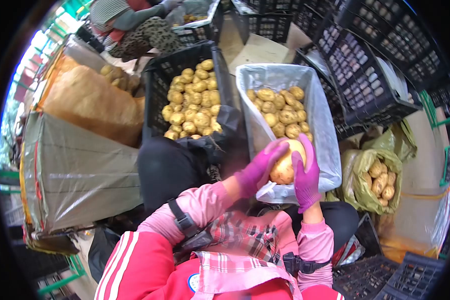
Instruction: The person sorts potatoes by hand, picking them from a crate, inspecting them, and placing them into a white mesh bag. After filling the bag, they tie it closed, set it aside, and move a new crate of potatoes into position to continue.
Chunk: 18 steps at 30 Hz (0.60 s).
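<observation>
A large pale potato (283,169) is held between my two hands over the near end of a crate lined with clear plastic (319,117). My left hand (260,169), in a purple glove, grips the potato's left side. On its right side, my gloved right hand (306,175) wraps its fingers and thumb around it. Several potatoes (285,111) lie in the far part of the lined crate. To its left stands a black crate (156,80) with many potatoes (197,97) in it.
A big orange mesh sack (87,97) and a grey tarp-covered stack (85,170) stand on the left. Black crates (352,75) are piled at the right, by a green bag of potatoes (357,172). Another person (140,32) crouches at the upper left.
</observation>
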Each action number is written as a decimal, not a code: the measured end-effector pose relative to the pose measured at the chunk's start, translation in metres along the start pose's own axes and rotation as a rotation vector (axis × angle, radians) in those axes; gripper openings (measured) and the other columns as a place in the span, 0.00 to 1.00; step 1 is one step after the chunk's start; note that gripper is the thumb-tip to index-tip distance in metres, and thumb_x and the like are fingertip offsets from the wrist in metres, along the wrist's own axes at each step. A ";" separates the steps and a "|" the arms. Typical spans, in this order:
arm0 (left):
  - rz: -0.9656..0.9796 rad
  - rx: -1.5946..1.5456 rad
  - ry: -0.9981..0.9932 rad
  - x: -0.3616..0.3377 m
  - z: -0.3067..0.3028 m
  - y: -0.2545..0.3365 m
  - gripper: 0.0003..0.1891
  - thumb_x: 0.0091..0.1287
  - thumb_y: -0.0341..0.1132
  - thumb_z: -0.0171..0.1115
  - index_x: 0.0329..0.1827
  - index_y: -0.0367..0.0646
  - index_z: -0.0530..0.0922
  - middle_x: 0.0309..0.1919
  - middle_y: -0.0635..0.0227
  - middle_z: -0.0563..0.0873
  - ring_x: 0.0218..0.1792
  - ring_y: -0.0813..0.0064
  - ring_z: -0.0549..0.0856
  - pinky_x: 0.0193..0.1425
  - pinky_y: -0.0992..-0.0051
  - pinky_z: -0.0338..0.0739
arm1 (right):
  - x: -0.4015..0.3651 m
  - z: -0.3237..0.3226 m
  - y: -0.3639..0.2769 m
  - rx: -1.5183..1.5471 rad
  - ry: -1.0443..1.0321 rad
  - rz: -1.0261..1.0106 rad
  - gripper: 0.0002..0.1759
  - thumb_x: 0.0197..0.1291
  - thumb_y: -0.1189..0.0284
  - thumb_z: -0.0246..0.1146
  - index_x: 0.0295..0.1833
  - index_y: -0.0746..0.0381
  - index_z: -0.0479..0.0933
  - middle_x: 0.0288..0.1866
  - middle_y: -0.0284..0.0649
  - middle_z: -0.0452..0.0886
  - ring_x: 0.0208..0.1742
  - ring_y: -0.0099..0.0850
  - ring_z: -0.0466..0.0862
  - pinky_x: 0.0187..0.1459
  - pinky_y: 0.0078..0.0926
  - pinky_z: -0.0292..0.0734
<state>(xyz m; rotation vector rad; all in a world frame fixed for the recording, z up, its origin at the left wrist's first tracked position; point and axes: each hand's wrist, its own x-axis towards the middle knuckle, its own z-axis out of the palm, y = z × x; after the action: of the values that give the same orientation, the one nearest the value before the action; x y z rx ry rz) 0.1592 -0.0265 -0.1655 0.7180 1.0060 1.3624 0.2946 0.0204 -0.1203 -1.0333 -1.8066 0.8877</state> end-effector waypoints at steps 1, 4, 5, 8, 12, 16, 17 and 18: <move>0.004 0.013 -0.063 -0.002 -0.003 0.002 0.25 0.78 0.48 0.49 0.68 0.36 0.69 0.59 0.62 0.79 0.61 0.77 0.78 0.66 0.74 0.72 | -0.001 0.002 -0.003 -0.003 -0.017 0.004 0.19 0.70 0.68 0.59 0.60 0.69 0.76 0.54 0.47 0.83 0.56 0.35 0.82 0.59 0.30 0.74; -0.198 -0.167 -0.184 -0.012 -0.007 0.017 0.26 0.77 0.48 0.52 0.68 0.37 0.70 0.59 0.59 0.79 0.61 0.72 0.80 0.66 0.72 0.74 | 0.007 -0.015 0.013 0.161 -0.013 0.250 0.15 0.71 0.69 0.55 0.46 0.69 0.82 0.42 0.41 0.85 0.42 0.28 0.82 0.48 0.28 0.77; -0.211 -0.219 -0.200 -0.014 -0.011 0.019 0.26 0.76 0.47 0.53 0.68 0.36 0.70 0.60 0.57 0.79 0.61 0.70 0.80 0.65 0.70 0.75 | 0.006 -0.012 0.017 0.171 0.003 0.280 0.14 0.71 0.68 0.56 0.46 0.69 0.81 0.41 0.41 0.85 0.40 0.27 0.82 0.47 0.28 0.77; -0.310 -0.462 -0.187 -0.021 -0.018 0.056 0.26 0.76 0.45 0.54 0.70 0.37 0.68 0.60 0.58 0.80 0.57 0.68 0.83 0.60 0.65 0.81 | 0.008 -0.005 0.006 0.172 -0.054 0.550 0.13 0.69 0.69 0.58 0.48 0.68 0.81 0.39 0.39 0.85 0.36 0.24 0.81 0.41 0.25 0.78; -0.144 -0.610 0.108 0.001 -0.105 0.083 0.27 0.73 0.51 0.56 0.65 0.38 0.70 0.54 0.50 0.82 0.53 0.53 0.85 0.54 0.52 0.85 | -0.006 0.002 0.005 -0.068 -0.079 0.175 0.15 0.66 0.75 0.62 0.57 0.66 0.78 0.38 0.36 0.83 0.38 0.23 0.82 0.44 0.21 0.78; 0.201 -0.358 0.503 0.039 -0.226 0.117 0.28 0.73 0.56 0.49 0.58 0.39 0.75 0.48 0.55 0.85 0.47 0.55 0.87 0.47 0.59 0.88 | -0.010 -0.006 0.013 0.042 -0.110 0.220 0.16 0.66 0.75 0.63 0.58 0.66 0.77 0.41 0.36 0.82 0.41 0.22 0.81 0.45 0.21 0.78; 0.220 -0.401 0.545 0.050 -0.266 0.120 0.28 0.74 0.56 0.47 0.57 0.38 0.76 0.47 0.56 0.85 0.47 0.57 0.87 0.47 0.63 0.88 | -0.008 -0.006 0.013 0.048 -0.116 0.234 0.16 0.66 0.75 0.63 0.58 0.66 0.77 0.42 0.36 0.82 0.42 0.21 0.81 0.46 0.21 0.78; 0.216 -0.449 0.578 0.051 -0.283 0.124 0.27 0.75 0.56 0.47 0.60 0.39 0.74 0.51 0.57 0.84 0.48 0.57 0.86 0.49 0.64 0.87 | -0.008 -0.004 0.013 0.010 -0.125 0.246 0.17 0.65 0.74 0.64 0.58 0.66 0.77 0.43 0.36 0.83 0.42 0.21 0.81 0.46 0.21 0.78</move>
<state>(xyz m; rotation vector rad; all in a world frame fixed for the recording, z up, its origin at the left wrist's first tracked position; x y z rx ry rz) -0.1524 -0.0005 -0.1844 0.0873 1.0228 1.9661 0.3045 0.0194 -0.1330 -1.2360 -1.7997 1.1302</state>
